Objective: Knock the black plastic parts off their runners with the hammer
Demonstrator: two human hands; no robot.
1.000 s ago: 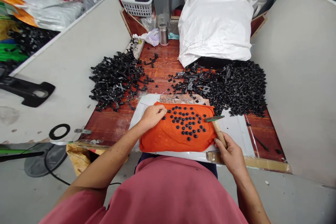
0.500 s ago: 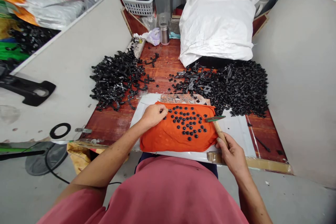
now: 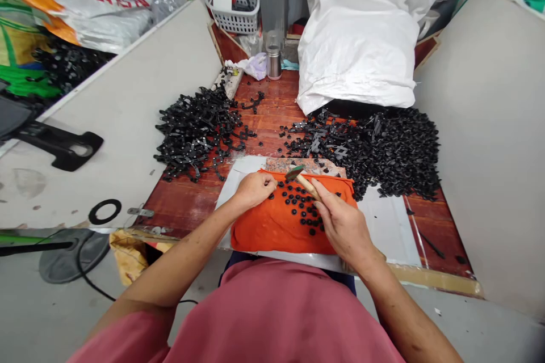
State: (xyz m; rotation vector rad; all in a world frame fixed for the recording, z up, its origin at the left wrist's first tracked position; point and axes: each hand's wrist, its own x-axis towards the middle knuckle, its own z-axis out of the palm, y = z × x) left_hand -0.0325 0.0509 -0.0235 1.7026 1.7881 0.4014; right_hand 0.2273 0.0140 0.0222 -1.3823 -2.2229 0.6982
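My right hand (image 3: 344, 226) grips the wooden handle of a hammer (image 3: 307, 185), whose head with a green patch hangs over the upper part of an orange cloth (image 3: 272, 232). Small round black pieces (image 3: 293, 211) are scattered on the cloth, some of them hidden behind my right hand. Over the cloth's upper left corner, my left hand (image 3: 255, 188) is closed, thumb and fingertips pinched together beside the nearest black pieces. Whatever lies between those fingertips is too small to name.
Black linked strips (image 3: 196, 133) are heaped on the left of the wooden table (image 3: 268, 108), and a larger heap of black parts (image 3: 404, 150) lies on the right. Behind stand a white sack (image 3: 357, 39), a metal flask (image 3: 273, 62) and a basket (image 3: 234, 20). Side panels (image 3: 489, 142) flank the table.
My right hand has carried the hammer left and up from the cloth's right edge to its upper middle. The left hand stays pinched at the cloth's corner. The whole view has shifted slightly.
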